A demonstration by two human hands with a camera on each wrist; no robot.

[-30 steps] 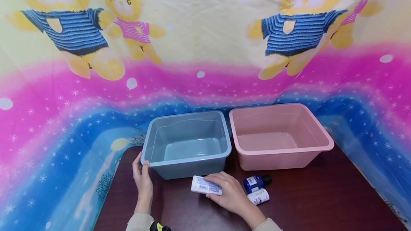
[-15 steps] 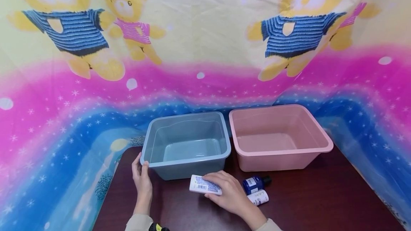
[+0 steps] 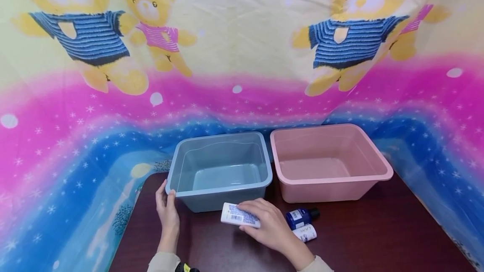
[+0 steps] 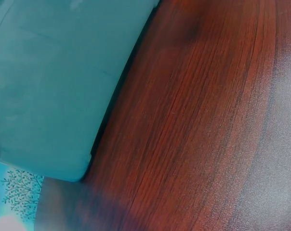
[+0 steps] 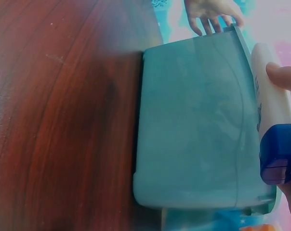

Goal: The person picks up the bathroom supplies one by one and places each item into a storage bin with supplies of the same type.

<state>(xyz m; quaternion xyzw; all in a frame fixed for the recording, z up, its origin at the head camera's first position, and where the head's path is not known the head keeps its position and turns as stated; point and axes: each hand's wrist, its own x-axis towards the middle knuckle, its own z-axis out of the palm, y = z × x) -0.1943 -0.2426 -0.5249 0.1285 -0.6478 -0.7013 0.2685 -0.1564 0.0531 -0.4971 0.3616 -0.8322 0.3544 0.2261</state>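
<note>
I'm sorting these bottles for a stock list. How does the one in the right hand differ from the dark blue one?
The white bottle is held in the right hand; the dark blue bottle lies on the table. The white bottle has a blue cap; the dark blue bottle has a black cap. Both carry printing.

Noted smooth, faintly glossy plastic on blue tub (image 3: pixel 223 198) and pink tub (image 3: pixel 321 190). Found wood-grained, partly shiny finish on table (image 4: pixel 184 120). Recorded smooth plastic on blue-capped bottle (image 5: pixel 271 108), creased cloth on backdrop (image 3: pixel 242 37).
</note>
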